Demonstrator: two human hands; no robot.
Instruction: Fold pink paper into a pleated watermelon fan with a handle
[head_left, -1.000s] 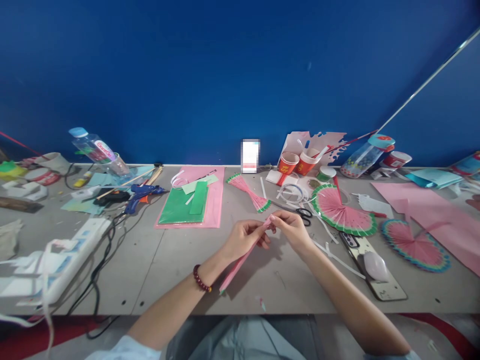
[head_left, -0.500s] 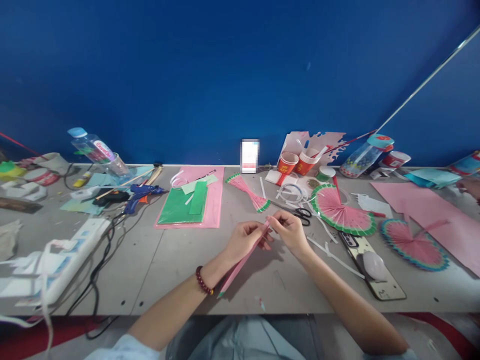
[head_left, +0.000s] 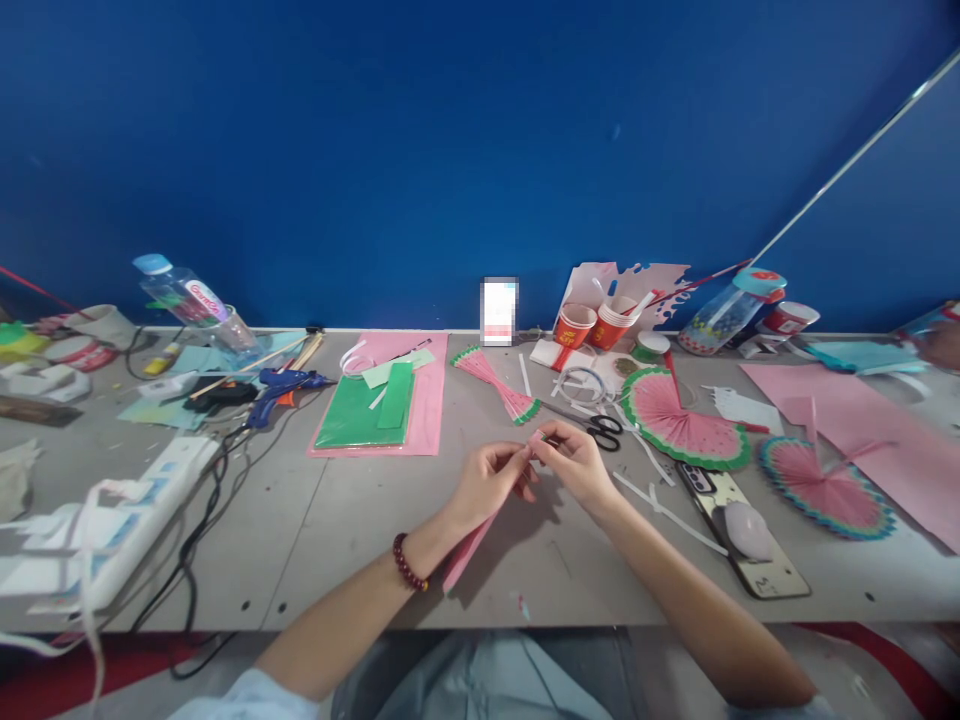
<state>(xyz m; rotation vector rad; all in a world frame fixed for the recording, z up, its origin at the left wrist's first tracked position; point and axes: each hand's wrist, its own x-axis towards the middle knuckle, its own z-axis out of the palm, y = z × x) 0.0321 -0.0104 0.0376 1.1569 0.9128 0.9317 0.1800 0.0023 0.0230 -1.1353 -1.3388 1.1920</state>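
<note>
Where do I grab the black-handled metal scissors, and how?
Probably by the two black loops, coming from the near right side. The scissors lie flat on the gray table, loops toward the right and thin blades pointing left, away from that grip.

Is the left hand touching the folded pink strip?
Touching. The head view shows the left hand closed around the pink strip, with its lower end sticking out below.

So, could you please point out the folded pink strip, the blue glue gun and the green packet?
Folded pink strip (head_left: pixel 471 550), head view: its lower part.
Blue glue gun (head_left: pixel 286 379), head view: its body.
Green packet (head_left: pixel 358 416), head view: its upper face.
</note>
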